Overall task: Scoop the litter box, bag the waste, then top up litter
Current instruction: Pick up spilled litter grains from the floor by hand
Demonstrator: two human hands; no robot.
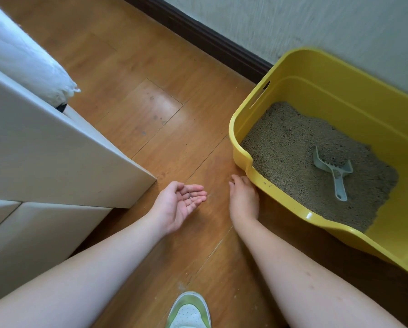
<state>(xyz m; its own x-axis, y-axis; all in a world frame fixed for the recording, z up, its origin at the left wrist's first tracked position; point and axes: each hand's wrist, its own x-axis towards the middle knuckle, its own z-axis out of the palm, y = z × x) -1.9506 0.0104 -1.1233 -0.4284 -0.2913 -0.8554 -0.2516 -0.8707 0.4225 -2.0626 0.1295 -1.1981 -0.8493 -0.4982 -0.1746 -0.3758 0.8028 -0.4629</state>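
Yellow litter box (pixel 281 74) on wooden floor (pixel 151 67) by wall, holding litter (pixel 293 147); scoop (pixel 333 170) lying on litter. Left hand (pixel 179 204) palm up, fingers relaxed, a few granules (pixel 190 197) in it. Right hand (pixel 243 197) palm down beside box, fingertips curled onto floor, what they pinch unclear. Green shoe (pixel 190 311) below

Left hand (pixel 179 204) cupped palm-up; right hand (pixel 243 197) beside yellow litter box (pixel 243 147); scoop (pixel 333 171) inside.
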